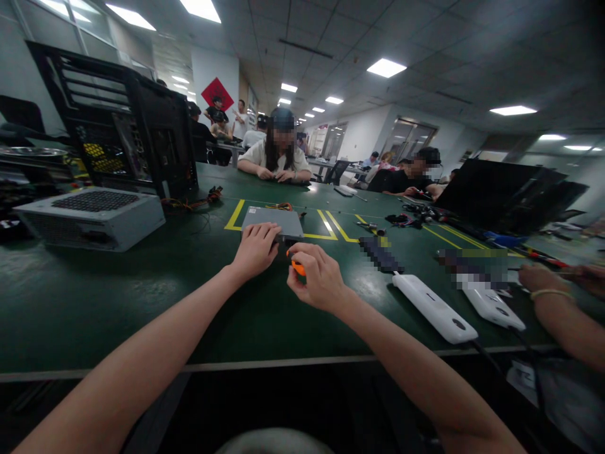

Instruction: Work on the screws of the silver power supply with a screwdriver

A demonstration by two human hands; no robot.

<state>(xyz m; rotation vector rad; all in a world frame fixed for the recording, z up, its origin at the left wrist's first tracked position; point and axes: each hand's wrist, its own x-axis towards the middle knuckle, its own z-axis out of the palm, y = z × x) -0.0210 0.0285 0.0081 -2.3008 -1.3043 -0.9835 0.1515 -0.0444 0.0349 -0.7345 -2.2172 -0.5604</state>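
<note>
A grey power supply unit [278, 221] lies on the green table, inside yellow tape marks. My left hand [258, 246] steadies it, fingers across its top at the left and thumb at its near side. Just in front of its near right corner, my right hand [314, 277] is closed around a screwdriver [298, 267] with an orange and black handle. The screwdriver's shaft and tip do not show clearly. Coloured wires [282, 206] come out behind the unit.
At left stand a second power supply [94, 217] and an open black computer case [127, 126]. Two white power banks [432, 307] with cables lie at right, near a co-worker's hands [543, 280]. Another person [278, 151] sits across the table [203, 328].
</note>
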